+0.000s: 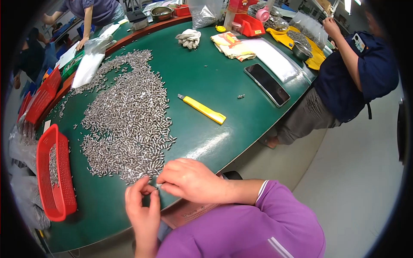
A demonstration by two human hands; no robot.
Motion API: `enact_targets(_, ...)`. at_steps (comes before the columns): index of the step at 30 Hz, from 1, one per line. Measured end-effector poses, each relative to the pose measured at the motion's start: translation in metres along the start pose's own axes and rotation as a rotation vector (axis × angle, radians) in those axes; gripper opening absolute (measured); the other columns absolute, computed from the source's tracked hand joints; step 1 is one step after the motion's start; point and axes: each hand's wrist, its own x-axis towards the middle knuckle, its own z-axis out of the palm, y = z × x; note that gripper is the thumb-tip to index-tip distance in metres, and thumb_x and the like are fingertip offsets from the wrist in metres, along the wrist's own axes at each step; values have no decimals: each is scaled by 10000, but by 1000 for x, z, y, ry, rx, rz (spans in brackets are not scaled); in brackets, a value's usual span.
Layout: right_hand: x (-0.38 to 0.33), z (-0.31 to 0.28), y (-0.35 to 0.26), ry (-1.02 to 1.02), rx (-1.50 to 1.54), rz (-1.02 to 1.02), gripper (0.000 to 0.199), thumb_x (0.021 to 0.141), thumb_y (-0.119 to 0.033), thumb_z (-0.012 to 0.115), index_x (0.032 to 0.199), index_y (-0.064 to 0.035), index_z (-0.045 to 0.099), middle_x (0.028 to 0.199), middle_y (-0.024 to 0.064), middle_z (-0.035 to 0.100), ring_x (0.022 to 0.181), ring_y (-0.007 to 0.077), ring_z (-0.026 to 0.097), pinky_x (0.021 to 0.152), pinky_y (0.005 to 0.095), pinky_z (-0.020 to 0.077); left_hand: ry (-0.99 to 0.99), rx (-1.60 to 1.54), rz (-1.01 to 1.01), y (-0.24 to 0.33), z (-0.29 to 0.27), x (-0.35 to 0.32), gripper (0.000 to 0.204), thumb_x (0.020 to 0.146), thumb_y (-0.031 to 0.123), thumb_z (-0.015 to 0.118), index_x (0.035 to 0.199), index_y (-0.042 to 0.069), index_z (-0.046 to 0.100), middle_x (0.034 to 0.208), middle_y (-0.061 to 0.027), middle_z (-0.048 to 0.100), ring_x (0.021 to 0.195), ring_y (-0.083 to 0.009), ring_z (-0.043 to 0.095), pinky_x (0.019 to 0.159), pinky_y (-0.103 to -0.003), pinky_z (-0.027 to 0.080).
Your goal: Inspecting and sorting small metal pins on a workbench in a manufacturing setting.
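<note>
At the near edge of the green table, my left hand is bent with thumb and fingers pinched together. My right hand meets it from the right, fingers closed and tips almost touching the left ones. A tiny greyish bit shows between the fingertips, too small to name. Just beyond them spreads a large heap of small shiny metal pins, its near end right by my fingertips. A yellow utility knife lies to the right of the heap, a short piece of blade out.
A red perforated basket with some pins stands left. A smartphone, a folded cloth and white gloves lie farther back. Below my hands is a pink tray. One co-worker stands right, another far left.
</note>
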Motion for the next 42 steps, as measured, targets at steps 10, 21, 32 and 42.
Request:
enact_targets(10, -1, 5, 1, 41, -46, -8, 149, 840, -117, 728, 981, -100, 680, 951, 80, 598, 908, 298, 626, 792, 413, 524, 25, 28, 1, -4, 0, -2, 394, 763, -91, 699, 1140, 15, 656, 829, -72, 616, 811, -218, 577, 762, -339, 492)
enact_targets(21, -4, 1, 1, 56, -13, 12, 180, 838, -101, 726, 1003, -71, 661, 962, 90, 626, 930, 320, 632, 821, 426, 526, 16, 28, 12, -5, 4, 0, 400, 756, -89, 692, 1140, 20, 655, 836, -73, 619, 823, -222, 578, 765, -350, 491)
enact_targets(32, 1, -2, -2, -5, -23, -1, 152, 813, -93, 751, 939, -101, 667, 966, 54, 658, 916, 285, 649, 792, 404, 520, 11, -17, 15, -7, -1, -2, 411, 795, -65, 699, 1195, 18, 654, 878, -81, 637, 843, -229, 597, 786, -351, 499)
enact_targets(42, 6, -2, -8, -7, 9, 78, 251, 822, -70, 722, 1061, -117, 656, 900, 22, 689, 802, 257, 649, 726, 406, 519, -43, -41, 5, -8, -2, 0, 592, 807, -54, 723, 1366, 3, 536, 857, -36, 660, 864, -199, 612, 828, -359, 510)
